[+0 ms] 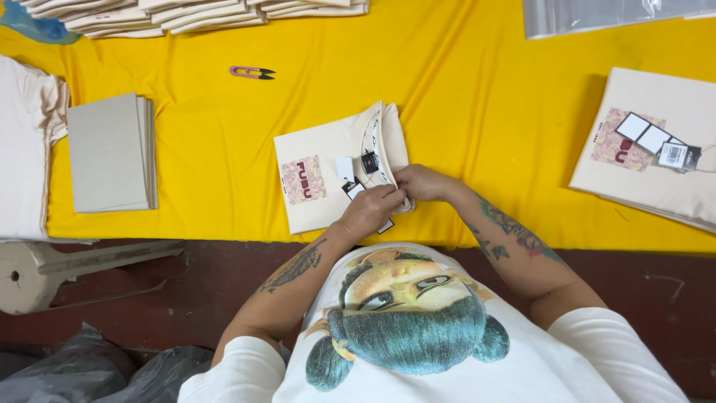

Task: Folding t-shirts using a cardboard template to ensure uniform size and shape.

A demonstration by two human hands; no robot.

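Both hands, left hand (371, 211) and right hand (420, 183), are pinching fingers together on the hang tag (349, 179) at the folded cream shirt (321, 179) collar, best keeping the fold flat

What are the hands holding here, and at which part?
Both the left hand and right hand pinch the folded cream T-shirt at its collar-side edge.

Bare yellow cloth (462, 97) between snips (252, 72) and tagged stack (649, 149)

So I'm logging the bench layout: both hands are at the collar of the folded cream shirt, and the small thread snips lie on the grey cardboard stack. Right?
Not quite. The head view shows the thread snips lying on the yellow cloth, apart from the cardboard stack. Both the left hand and right hand are at the folded shirt.
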